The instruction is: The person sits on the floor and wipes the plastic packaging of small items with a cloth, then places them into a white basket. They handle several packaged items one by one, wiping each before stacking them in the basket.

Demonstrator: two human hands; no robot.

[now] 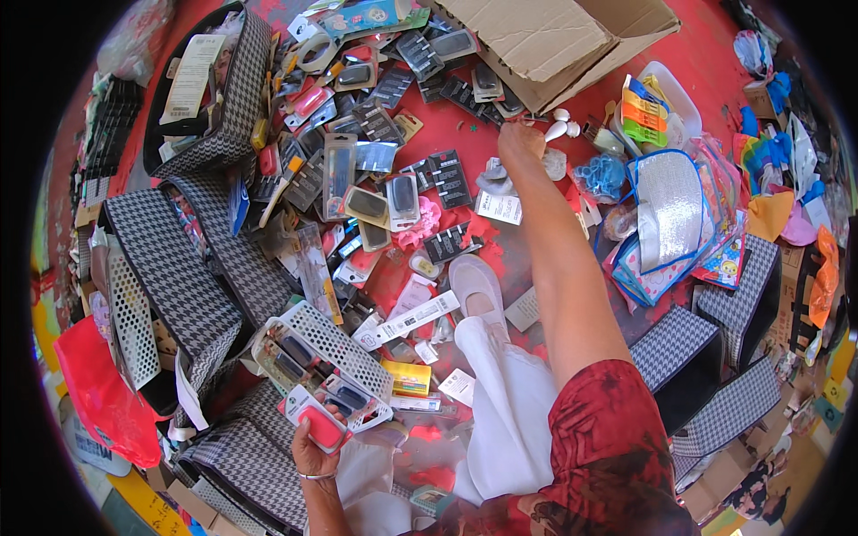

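— Why is the left hand [308, 447] kept so close in, down by the white trouser leg [505, 402]?

— I'd say it serves as a store: its fingers are closed round a fan of flat blister packs [323, 393], the nearest one pink [323, 427], the others dark behind clear plastic, resting against a white perforated basket [335, 344] just left of that leg. Held low, the stack stays steady.

— And the right hand [520, 141]?

— Stretched far out past the white shoe [476, 284], up toward the cardboard box [554, 40]. Its fingers look curled down onto the litter on the red floor [715, 62], just beside some small white rounded pieces [563, 125]. Whether they actually pinch anything, I can't tell from here.

— What do the packs look like?

— Card-backed, rectangular, with a clear bubble over a small dark or pink object. Many more of the kind lie scattered left of the shoe, among houndstooth fabric boxes [170, 268].

— And right of the shoe?

— A blue-trimmed mesh pouch [670, 210] and coloured clips in a white tray [684, 98].
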